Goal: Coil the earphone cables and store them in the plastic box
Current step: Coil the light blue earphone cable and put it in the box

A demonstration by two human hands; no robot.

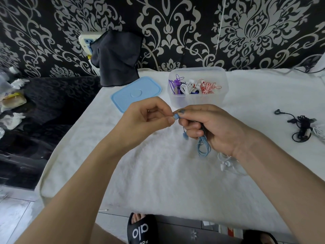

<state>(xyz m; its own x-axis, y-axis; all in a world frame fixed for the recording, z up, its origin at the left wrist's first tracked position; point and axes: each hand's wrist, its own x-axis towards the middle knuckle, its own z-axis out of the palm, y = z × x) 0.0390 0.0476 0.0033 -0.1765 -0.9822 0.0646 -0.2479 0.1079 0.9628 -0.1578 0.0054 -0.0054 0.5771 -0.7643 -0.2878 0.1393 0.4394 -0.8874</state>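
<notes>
A person's two hands meet over a white fluffy cloth (158, 173) spread on a table, working a blue earphone cable (203, 145). The right hand (211, 127) grips the bundled loops, fingers curled round them, w/ the coil hanging below the fist and one blue earbud (185, 135) dangling just beside it. The left hand (149, 118) pinches the cable's small blue end piece (176, 117) btwn thumb and forefinger, touching the right hand's fingertips.

Behind the hands sits the clear plastic box (197, 101), lid off, holding coiled purple earphones (175, 84), white earphones (187, 88) and red-and-white earphones (209, 88). Its light-blue lid (136, 93) lies flat just left of the box.

At far right on the cloth, a black earphone tangle (299, 127) lies well apart from the box. A loose white earphone (226, 164) rests near the right wrist, partly hidden by it. A dark cloth (116, 59) hangs at the patterned wall. Black slippers (140, 229) show at bottom.
</notes>
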